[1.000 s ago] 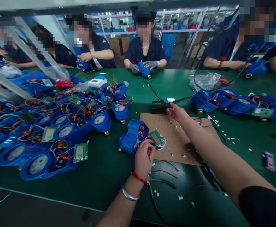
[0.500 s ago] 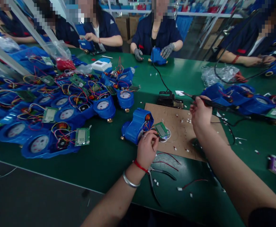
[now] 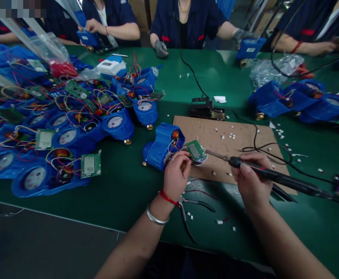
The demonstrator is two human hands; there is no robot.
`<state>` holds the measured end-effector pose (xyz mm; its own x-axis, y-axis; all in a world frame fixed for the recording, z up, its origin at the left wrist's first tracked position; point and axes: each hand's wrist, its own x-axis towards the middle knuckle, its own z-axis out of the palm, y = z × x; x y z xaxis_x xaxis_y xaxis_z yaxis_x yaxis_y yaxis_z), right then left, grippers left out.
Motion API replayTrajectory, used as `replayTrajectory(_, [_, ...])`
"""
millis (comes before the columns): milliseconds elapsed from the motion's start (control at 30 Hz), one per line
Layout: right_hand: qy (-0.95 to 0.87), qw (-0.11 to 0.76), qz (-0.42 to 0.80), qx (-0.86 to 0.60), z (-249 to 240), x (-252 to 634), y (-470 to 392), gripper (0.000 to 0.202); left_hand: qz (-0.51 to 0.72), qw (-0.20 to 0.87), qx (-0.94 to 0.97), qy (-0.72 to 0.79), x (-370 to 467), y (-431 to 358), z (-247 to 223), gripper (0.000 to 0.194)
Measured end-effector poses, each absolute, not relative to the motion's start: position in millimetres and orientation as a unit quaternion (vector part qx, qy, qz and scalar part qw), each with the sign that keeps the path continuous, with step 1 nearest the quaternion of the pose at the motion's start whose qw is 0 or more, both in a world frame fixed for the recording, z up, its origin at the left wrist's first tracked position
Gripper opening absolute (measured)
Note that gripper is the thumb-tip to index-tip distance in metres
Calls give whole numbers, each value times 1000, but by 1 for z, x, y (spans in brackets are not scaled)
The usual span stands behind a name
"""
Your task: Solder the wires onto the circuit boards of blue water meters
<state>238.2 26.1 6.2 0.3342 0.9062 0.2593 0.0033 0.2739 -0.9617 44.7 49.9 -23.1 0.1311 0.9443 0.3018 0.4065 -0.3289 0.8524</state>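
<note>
A lane of green tabletop (image 3: 123, 166) ran left of the cardboard sheet (image 3: 193, 128), between piled blue water meters (image 3: 115, 123) and a lone blue meter (image 3: 161, 149) near the sheet's left edge. A black soldering-iron stand (image 3: 200, 107) blocked the far edge; pliers (image 3: 182, 201) sprawled in front, and looped black cable (image 3: 255, 135) crossed the right side.

Fairly dim, cool light puts a pale glare on the far side of the green counter (image 3: 212, 69); the near floor (image 3: 55, 232) is dark, and the edges look stretched and soft.
</note>
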Motion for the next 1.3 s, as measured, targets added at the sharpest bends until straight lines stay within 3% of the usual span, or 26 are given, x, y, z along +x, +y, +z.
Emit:
replayTrajectory(400, [-613, 496, 247, -563, 0, 247, 21, 14, 434, 304, 691, 492, 44, 52, -22, 9])
replayTrajectory(1300, [-643, 455, 243, -566, -3, 250, 21, 12, 427, 305, 693, 494, 45, 52, -22, 9])
